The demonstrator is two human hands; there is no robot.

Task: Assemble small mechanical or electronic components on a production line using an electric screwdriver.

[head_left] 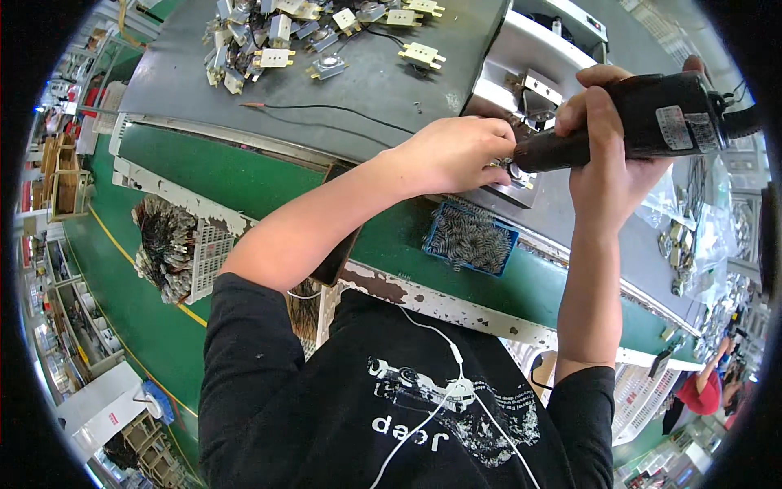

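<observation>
My right hand is wrapped round the body of a black electric screwdriver, held nearly level with its nose toward the left. My left hand reaches across to that nose, fingers curled and thumb below. Between them shows a small metal part at the near edge of a shiny metal fixture. The screwdriver's tip and most of this part are hidden by the fingers. Another metal assembly with a pale block sits in the fixture, just beyond the screwdriver.
Several small metal assemblies with pale blocks lie heaped at the far left of the grey table. A dark wire crosses the tabletop. Below my hands is a blue tray of springs. Clear plastic bags lie right.
</observation>
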